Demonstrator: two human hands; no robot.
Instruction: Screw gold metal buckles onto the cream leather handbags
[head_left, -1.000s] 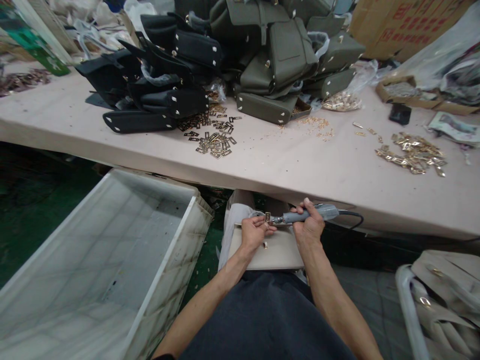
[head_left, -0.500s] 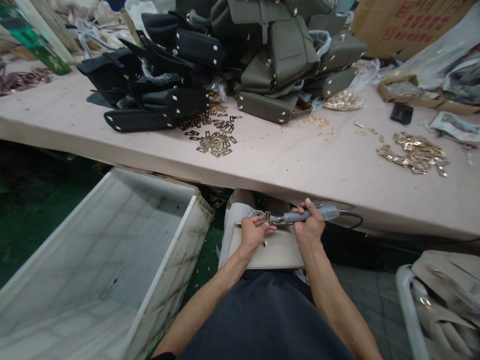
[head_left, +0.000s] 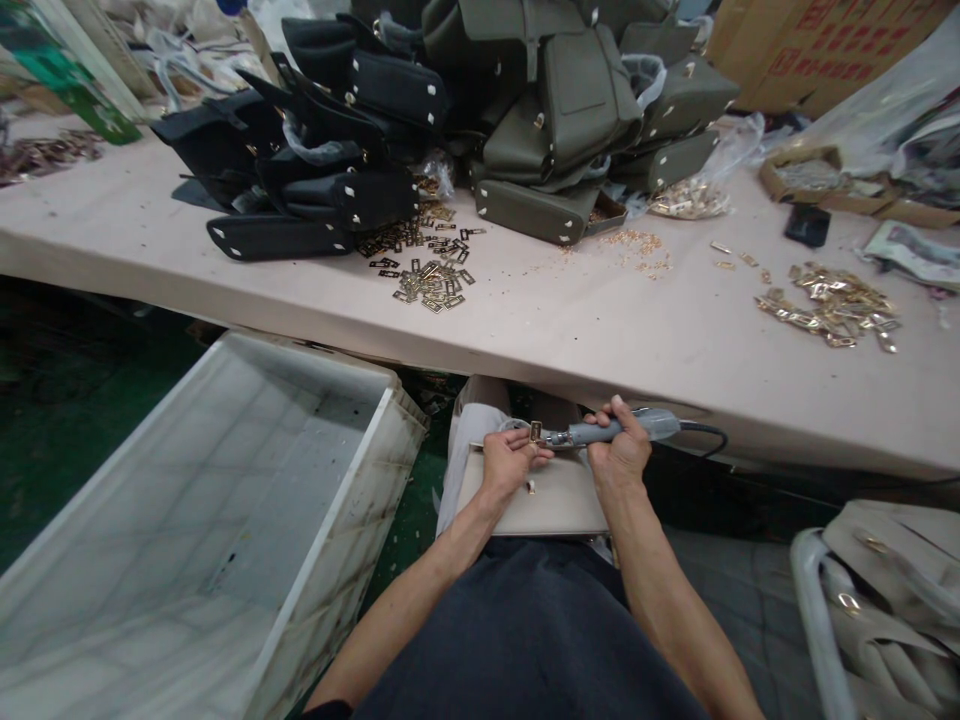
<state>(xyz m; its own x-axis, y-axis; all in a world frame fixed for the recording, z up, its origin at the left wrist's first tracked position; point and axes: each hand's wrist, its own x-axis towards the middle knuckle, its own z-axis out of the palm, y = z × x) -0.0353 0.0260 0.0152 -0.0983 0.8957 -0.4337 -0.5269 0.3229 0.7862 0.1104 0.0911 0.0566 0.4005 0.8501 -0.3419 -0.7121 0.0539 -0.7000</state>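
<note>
At the far edge of the flat cream smooth-faced bag (head_left: 562, 508) lying across our lap, we have our left hand (head_left: 513, 463) with its fingers pinched on a small gold-toned rectangular metal plate (head_left: 535, 432), which stands up above the fingertips. Our right hand (head_left: 619, 448) is wrapped around a grey cylindrical screwdriver-like tool (head_left: 592, 433) at the bag's far right corner. The relation that matters runs along that edge: the tool's long axis lies nearly crosswise, its metal tip pointing left at the plate, while the plate's long side stands across that line. We see the plate just left of the tip, with the left hand nearer to it; whether tip and plate touch, we cannot tell. From the tool's rear end a thin black cable (head_left: 712, 430) curves off to the right of the bag. A small shiny metal clasp (head_left: 531, 487) sits on the bag's upper face, just on the near side of the left fingertips. Beyond the bag stretches the pale pinkish cloth-covered desk (head_left: 510, 335), and well to its left stands a large white plastic bin (head_left: 315, 560).
</note>
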